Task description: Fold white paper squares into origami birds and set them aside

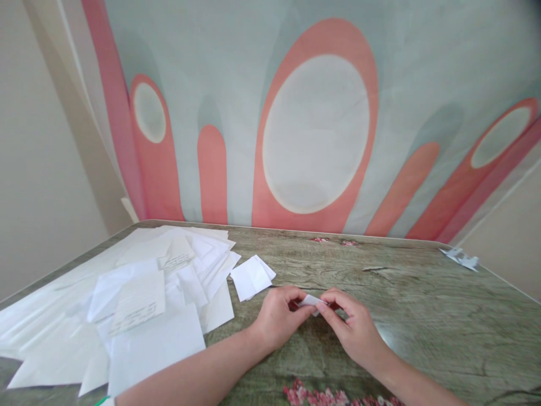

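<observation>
At lower centre, my left hand and right hand pinch a paper, each nearly closed, likely to steady it; sheets lie lower left, seemingly within reach.

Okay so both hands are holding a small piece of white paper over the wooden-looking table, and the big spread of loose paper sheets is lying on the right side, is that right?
Not the side: the big spread of loose paper sheets lies on the left, as the head view shows. The left hand and right hand do hold a small piece of white paper.
</observation>
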A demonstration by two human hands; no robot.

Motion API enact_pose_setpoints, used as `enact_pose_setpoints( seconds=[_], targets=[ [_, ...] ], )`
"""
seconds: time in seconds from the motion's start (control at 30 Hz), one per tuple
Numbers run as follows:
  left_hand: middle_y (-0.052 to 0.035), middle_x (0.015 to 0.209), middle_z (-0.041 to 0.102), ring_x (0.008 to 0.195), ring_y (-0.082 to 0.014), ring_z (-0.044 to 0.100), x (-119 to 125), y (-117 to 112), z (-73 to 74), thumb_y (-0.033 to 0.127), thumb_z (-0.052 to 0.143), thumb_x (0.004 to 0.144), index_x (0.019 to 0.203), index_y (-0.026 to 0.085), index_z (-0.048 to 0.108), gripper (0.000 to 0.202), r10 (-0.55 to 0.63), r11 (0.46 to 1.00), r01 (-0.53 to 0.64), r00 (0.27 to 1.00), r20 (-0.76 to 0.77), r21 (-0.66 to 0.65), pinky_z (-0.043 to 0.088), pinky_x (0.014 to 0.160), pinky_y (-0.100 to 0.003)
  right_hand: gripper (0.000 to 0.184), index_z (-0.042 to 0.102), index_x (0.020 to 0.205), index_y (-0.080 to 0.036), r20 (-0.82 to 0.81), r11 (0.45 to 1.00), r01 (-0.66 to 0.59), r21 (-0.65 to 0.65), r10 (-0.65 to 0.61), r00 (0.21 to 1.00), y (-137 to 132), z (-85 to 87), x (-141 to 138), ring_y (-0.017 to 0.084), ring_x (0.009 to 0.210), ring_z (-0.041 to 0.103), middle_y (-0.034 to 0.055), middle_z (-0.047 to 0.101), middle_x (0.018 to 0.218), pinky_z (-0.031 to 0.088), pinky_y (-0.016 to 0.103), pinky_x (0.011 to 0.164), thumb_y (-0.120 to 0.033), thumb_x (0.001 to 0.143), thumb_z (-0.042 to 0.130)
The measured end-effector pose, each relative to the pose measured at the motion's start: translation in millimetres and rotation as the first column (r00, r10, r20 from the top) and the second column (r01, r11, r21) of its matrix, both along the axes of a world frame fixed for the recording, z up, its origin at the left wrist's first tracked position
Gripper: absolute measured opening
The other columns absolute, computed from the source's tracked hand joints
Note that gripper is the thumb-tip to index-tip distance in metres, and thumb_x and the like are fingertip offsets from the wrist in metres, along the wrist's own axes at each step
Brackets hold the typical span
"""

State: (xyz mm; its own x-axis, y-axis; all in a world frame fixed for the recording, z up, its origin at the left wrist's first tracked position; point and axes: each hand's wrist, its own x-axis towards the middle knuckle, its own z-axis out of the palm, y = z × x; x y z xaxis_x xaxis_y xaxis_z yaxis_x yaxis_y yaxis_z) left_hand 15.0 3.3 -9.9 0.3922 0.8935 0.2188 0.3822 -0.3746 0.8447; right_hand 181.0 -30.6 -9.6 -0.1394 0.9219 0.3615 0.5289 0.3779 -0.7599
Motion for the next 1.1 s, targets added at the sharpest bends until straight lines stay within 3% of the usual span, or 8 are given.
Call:
enact_pose_setpoints(
  seconds=[0.3,0.5,0.77,1.1],
  targets=[
    [-0.0015,0.067,0.064,0.061,-0.0127,0.054,2.1,0.0,4.5,0.031,0.057,0.077,0.071,0.015,0.066,0.02,0.057,0.998,-0.057,0.998,0.035,0.006,0.038,0.057,-0.021,0.024,0.057,0.077,-0.018,-0.126,0.995,0.002,-0.102,-0.015,0.992,6.0,-3.4,0.2,0.014,0.065,0.053,0.0,0.057,0.07,0.041,0.023,0.06,-0.038,0.085,0.047],
    [-0.001,0.059,0.061,0.054,-0.0117,0.051,3.0,2.2,3.0,0.034,0.063,0.072,0.061,0.013,0.063,0.023,0.153,0.986,-0.147,0.985,0.079,-0.074,0.037,0.052,-0.021,0.028,0.058,0.081,-0.017,-0.212,0.983,0.005,-0.184,-0.045,0.976,10.2,-7.7,2.7,0.013,0.061,0.051,0.0002,0.058,0.068,0.041,0.023,0.057,-0.044,0.083,0.049],
    [-0.0019,0.065,0.06,0.064,-0.0129,0.053,-1.0,2.2,4.0,0.03,0.055,0.079,0.064,0.015,0.061,0.022,0.116,0.991,-0.12,0.991,0.06,0.065,0.039,0.059,-0.021,0.03,0.06,0.082,-0.016,-0.31,0.968,-0.044,-0.249,-0.037,0.95,11.0,-5.9,4.1,0.013,0.062,0.051,0.0015,0.059,0.071,0.041,0.023,0.057,-0.045,0.082,0.05],
    [-0.0004,0.061,0.057,0.057,-0.011,0.048,-0.9,5.2,2.3,0.034,0.057,0.077,0.066,0.013,0.06,0.024,0.108,0.991,-0.096,0.985,0.133,-0.093,0.037,0.054,-0.02,0.032,0.063,0.076,-0.013,-0.222,0.931,-0.164,-0.327,0.093,0.971,14.5,-7.4,6.1,0.012,0.056,0.048,-0.0013,0.057,0.061,0.036,0.021,0.052,-0.044,0.077,0.057]
  ],
)
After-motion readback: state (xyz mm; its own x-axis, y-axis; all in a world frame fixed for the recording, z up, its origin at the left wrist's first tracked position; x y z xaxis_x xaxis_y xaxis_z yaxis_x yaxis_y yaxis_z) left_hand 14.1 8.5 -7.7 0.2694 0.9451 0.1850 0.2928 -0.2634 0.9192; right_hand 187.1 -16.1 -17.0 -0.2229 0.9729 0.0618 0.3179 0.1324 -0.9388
